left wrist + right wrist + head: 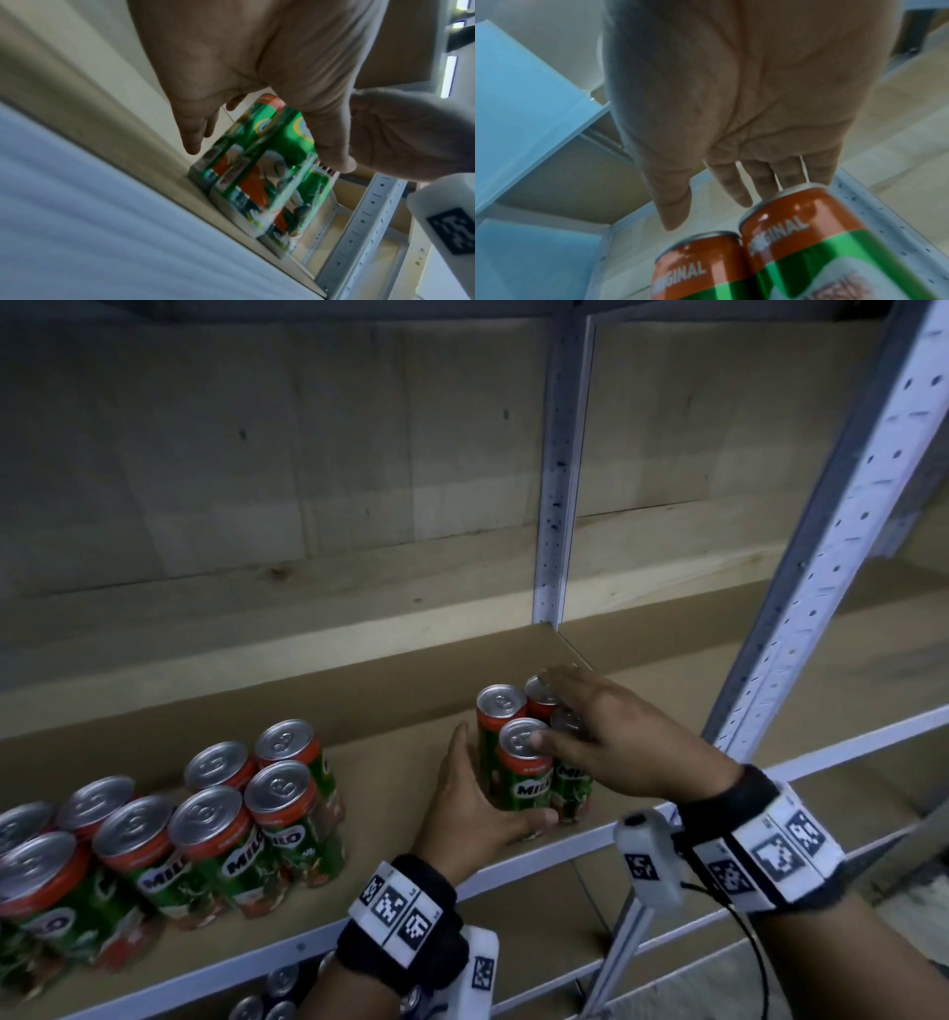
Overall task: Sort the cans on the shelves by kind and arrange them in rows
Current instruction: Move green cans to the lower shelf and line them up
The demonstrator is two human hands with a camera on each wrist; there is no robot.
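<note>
- On the left of the shelf (390, 711) I see a big bunch of cans (215, 834). They stand up, close together but not in straight lines. I think they wait to be lined up.
- The cans are round and smooth, green with red bands and shiny silver tops.
- My left hand (472, 809) presses its flat palm on the side of the small group of four cans (529, 752), thumb across the front. I think it pushes them tight.
- My right hand (611, 742) lies spread wide on their tops, holding nothing, maybe to keep them from tipping.
- To the right stands a grey metal post (842, 516) with holes.
- The shelf looks like plain brown board.
</note>
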